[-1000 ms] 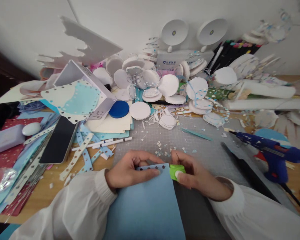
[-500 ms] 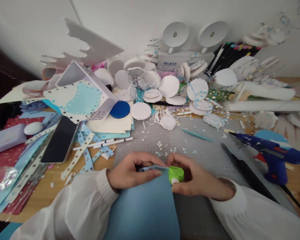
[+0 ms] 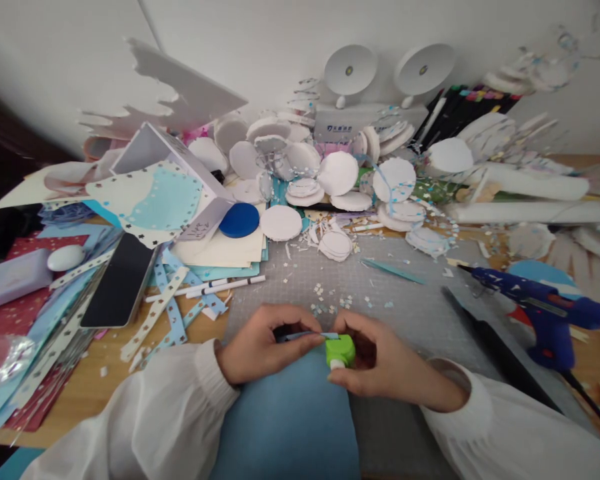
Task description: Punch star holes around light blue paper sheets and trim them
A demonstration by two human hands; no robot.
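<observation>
My left hand [image 3: 275, 343] pinches the top edge of a large blue paper sheet [image 3: 287, 427], thumb in front and fingers behind. The sheet hangs down toward me over the grey cutting mat [image 3: 395, 433]. In my right hand [image 3: 380, 360] is a small green paper punch [image 3: 340, 351] with a white lower part, held between thumb and fingers. The punch sits at the sheet's top right corner, and a strip of the edge reaches its top. Tiny punched paper bits [image 3: 325, 300] lie on the mat just beyond my hands.
To the right are a blue glue gun [image 3: 545, 300] and a long black tool [image 3: 500, 347]. Teal tweezers [image 3: 394, 271] lie ahead. A phone [image 3: 117, 280] and paper strips [image 3: 170, 307] are on the left. White discs [image 3: 339, 173] crowd the back.
The green punch and my right hand have shifted slightly left along the sheet's edge. The sheet's top edge is tilted a little differently. My left hand has hardly moved.
</observation>
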